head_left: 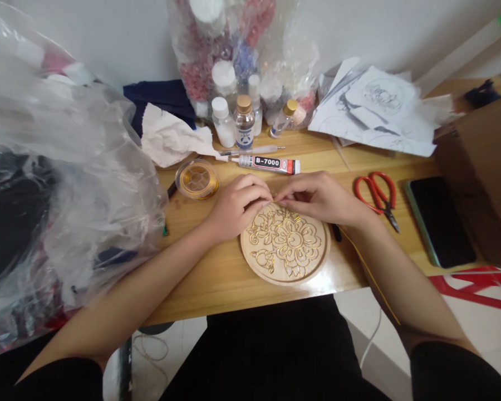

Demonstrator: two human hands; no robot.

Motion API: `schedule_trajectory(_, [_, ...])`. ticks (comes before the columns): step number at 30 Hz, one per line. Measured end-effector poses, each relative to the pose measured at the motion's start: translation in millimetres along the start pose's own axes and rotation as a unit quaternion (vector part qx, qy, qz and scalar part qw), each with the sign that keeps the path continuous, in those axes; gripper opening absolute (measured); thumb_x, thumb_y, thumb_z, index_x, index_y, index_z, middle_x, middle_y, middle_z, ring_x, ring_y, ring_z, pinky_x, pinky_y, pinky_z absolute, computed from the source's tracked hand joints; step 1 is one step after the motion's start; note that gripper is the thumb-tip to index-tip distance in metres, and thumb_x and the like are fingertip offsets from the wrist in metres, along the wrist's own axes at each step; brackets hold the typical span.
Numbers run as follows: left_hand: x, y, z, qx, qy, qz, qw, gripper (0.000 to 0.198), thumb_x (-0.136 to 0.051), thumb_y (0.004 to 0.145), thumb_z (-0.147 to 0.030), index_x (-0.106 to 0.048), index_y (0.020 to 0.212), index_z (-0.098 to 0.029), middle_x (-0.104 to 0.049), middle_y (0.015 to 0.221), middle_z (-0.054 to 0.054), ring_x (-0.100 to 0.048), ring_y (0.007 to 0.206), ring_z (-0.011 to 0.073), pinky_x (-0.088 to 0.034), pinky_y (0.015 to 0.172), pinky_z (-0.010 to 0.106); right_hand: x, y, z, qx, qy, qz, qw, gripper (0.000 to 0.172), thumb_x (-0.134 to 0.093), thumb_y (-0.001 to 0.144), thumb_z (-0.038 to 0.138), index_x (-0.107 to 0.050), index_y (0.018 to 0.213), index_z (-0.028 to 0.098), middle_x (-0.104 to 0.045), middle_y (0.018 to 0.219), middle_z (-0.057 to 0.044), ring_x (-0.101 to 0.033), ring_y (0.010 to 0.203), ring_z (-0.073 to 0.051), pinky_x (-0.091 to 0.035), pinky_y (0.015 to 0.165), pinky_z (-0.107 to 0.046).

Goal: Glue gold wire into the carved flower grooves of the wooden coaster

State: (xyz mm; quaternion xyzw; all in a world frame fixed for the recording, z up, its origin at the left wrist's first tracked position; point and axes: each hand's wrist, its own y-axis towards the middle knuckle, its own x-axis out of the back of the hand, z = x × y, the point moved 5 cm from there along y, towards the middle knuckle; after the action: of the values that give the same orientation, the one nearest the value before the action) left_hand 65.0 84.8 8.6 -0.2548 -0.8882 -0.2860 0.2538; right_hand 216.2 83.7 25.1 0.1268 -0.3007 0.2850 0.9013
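A round wooden plate (286, 273) lies on the table, bearing a raised flower pattern of gold wire (295, 239). At its far rim my left hand (240, 206) is closed in a pinch, its fingertips almost touching those of my right hand (317, 197). Between them a short bit of gold wire shows faintly, mostly hidden by the fingers. From under my right hand a long yellow-gold strand (371, 273) trails along the right forearm. A clear spool of gold wire (197, 179) rests left of my left hand.
Behind the plate lie a B-7000 glue tube (269, 163), a pen-like tool (259, 150), several small bottles (244, 122) and crumpled tissue (171, 136). Red-handled pliers (378, 195), a phone (440, 223) and a cardboard box (480, 178) stand right. Plastic bags (100, 184) crowd the left.
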Motion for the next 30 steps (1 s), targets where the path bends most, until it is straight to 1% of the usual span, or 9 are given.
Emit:
schedule_trajectory(4, [-0.2,-0.2,0.3,0.003,-0.001,0.008,1.000,0.011,-0.054,0.087,-0.015,-0.064,0.086,-0.018,-0.061,0.095,0.005,-0.058,0.092,0.0157,-0.049,0.083,0.033,2.4,0.2,2.5,0.012,-0.006,0.002,1.000,0.011,-0.059,0.080,0.017,-0.069,0.083,0.014,-0.070,0.077,-0.003,-0.060,0.065,-0.009,-0.044,0.060,-0.022])
schedule_trajectory(11, [2.2,-0.5,-1.9,0.007,-0.022,-0.026,0.999,0.004,-0.061,0.080,-0.015,-0.065,0.083,-0.017,-0.061,0.093,0.005,-0.059,0.089,0.0153,-0.049,0.081,0.033,2.6,-0.9,3.9,0.000,0.005,0.001,1.000,0.011,-0.060,0.079,0.018,-0.069,0.084,0.015,-0.071,0.078,-0.003,-0.059,0.064,-0.008,-0.044,0.059,-0.021])
schedule_trajectory(17, [2.5,-0.2,-2.6,0.002,-0.020,-0.024,1.000,0.005,-0.063,0.078,-0.012,-0.064,0.081,-0.016,-0.061,0.093,0.005,-0.059,0.089,0.0151,-0.048,0.082,0.032,0.3,-0.7,4.5,0.014,0.005,0.009,1.000,0.014,-0.060,0.081,0.021,-0.069,0.088,0.013,-0.070,0.078,-0.004,-0.056,0.061,-0.007,-0.042,0.056,-0.020])
schedule_trajectory(25, [2.2,-0.7,-2.9,0.007,-0.021,-0.017,1.000,0.005,-0.063,0.077,-0.013,-0.063,0.080,-0.017,-0.060,0.093,0.005,-0.058,0.089,0.0150,-0.048,0.081,0.032,0.7,-0.4,7.2,0.024,0.012,0.010,1.000,0.012,-0.060,0.081,0.018,-0.070,0.088,0.015,-0.070,0.080,-0.003,-0.059,0.065,-0.007,-0.042,0.058,-0.020])
schedule_trajectory(30, [2.4,-0.4,-3.3,0.003,-0.028,-0.020,0.999,0.005,-0.062,0.077,-0.013,-0.064,0.080,-0.016,-0.060,0.093,0.005,-0.058,0.090,0.0155,-0.048,0.081,0.032,1.3,-0.3,7.4,0.034,0.006,0.008,0.999,0.012,-0.060,0.081,0.018,-0.070,0.088,0.014,-0.070,0.078,-0.003,-0.058,0.064,-0.007,-0.042,0.057,-0.019])
